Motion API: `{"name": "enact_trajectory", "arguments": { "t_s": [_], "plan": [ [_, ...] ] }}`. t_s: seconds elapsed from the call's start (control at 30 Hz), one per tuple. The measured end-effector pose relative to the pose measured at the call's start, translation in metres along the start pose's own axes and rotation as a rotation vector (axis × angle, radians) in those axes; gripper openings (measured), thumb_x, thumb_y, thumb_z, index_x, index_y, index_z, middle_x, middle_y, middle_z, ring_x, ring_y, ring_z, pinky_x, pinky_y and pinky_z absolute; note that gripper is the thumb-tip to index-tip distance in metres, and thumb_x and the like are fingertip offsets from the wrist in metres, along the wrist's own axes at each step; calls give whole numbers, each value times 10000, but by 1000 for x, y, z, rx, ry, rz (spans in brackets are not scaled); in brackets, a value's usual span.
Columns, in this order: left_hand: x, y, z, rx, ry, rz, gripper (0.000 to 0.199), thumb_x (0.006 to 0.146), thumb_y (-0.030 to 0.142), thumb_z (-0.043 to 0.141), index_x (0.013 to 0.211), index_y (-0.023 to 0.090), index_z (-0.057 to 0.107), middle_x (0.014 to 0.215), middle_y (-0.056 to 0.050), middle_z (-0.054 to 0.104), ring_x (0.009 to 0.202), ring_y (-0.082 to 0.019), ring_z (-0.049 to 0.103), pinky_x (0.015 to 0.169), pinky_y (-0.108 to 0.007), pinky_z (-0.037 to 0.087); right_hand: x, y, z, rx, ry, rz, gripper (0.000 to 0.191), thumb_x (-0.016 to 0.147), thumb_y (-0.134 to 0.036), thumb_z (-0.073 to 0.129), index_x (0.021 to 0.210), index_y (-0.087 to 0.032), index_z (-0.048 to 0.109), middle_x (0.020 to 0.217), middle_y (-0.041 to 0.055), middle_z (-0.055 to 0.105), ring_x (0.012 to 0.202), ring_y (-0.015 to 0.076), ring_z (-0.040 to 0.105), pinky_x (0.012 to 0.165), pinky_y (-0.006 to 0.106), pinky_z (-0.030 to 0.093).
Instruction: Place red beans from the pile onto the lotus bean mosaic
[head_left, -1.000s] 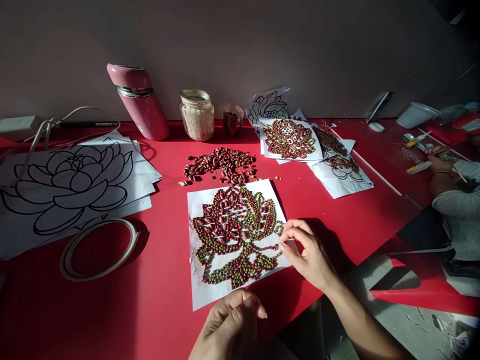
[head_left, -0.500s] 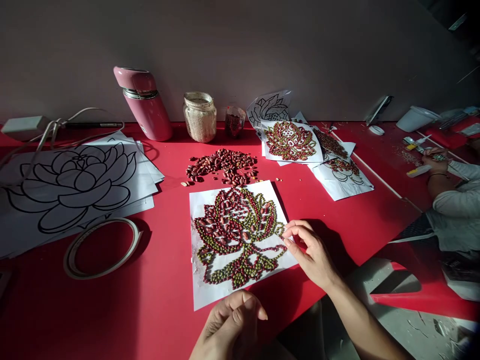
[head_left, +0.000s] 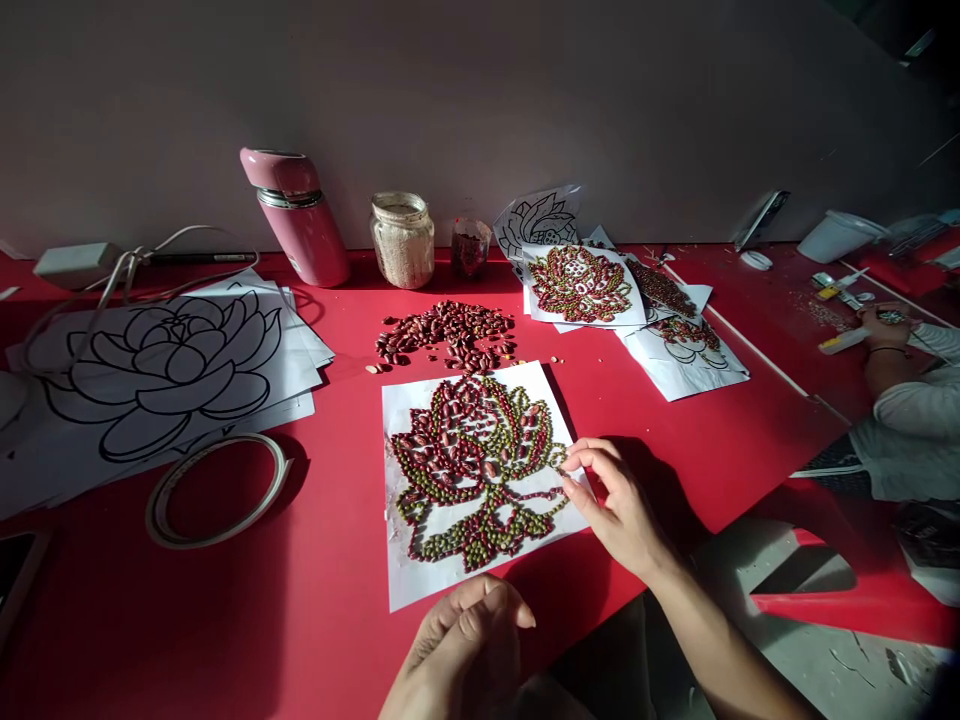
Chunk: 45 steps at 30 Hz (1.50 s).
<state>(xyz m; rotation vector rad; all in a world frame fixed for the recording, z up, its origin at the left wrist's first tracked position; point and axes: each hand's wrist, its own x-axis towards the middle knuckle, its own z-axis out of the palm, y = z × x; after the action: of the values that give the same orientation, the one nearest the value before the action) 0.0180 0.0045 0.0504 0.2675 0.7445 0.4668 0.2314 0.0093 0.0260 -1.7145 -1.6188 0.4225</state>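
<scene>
A white sheet of paper [head_left: 411, 592] lies in front of me, bearing a flower pattern [head_left: 450, 470] made of red and green beans. At the pattern's right edge is my right hand [head_left: 616, 505], its thumb and index fingertips brought close in a pinch beside a small loop of green beans. Whatever sits between those tips is too small to make out. Just below the sheet's lower edge, my left hand [head_left: 469, 640] is curled with fingers against thumb, and its contents are hidden. Behind the sheet rests a loose pile of speckled red beans [head_left: 450, 335].
At the back stand a pink flask [head_left: 304, 225], a glass jar [head_left: 403, 245] and a small cup of beans [head_left: 470, 248]. Left are flower line drawings [head_left: 180, 365] and a tape roll [head_left: 217, 490]. Bean pictures [head_left: 585, 283] lie right; beyond, another person's hand [head_left: 885, 325] works.
The view has shifted slightly, so the items on the left sit farther right, and a dark device edge shows at lower left. Both hands hold nearly the same pose and place.
</scene>
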Motion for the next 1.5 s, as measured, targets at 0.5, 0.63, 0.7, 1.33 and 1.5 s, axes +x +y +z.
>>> {"name": "enact_trajectory", "arguments": {
  "t_s": [0.5,0.63,0.7,1.33,1.5],
  "plan": [
    [19,-12,23,-260,-108,58,291,841,370,443,817,143,624,848,-59,614,783,-187,564,801,-339,395,-24,-17,0,62,200,11,165,830,-190,526,995,-199,516,901,37,551,796,144,532,706,260,464],
    [19,-9,26,-276,-115,55,422,846,441,385,907,99,624,885,-116,631,897,-237,570,911,-372,342,-27,-21,-3,107,207,-7,159,833,-173,519,989,-201,529,933,44,518,830,151,523,705,275,463],
    [19,-6,28,-318,-127,58,493,846,473,359,971,69,614,929,-139,628,959,-251,554,964,-382,301,-32,-27,-6,126,216,-49,179,830,-148,516,999,-206,533,951,51,504,873,161,517,716,285,467],
    [16,-31,25,-109,-113,76,451,791,578,411,942,209,624,900,-68,616,1002,-226,520,896,-387,354,-85,-45,14,71,-61,-229,185,819,-110,488,901,-217,614,979,58,492,903,183,469,722,299,482],
    [19,-41,29,-144,-204,63,388,796,502,450,945,185,618,875,-61,594,955,-210,522,896,-365,351,-90,-44,8,79,-108,-156,113,818,-133,462,838,-199,553,972,69,473,972,193,460,782,288,483]
  ]
}}
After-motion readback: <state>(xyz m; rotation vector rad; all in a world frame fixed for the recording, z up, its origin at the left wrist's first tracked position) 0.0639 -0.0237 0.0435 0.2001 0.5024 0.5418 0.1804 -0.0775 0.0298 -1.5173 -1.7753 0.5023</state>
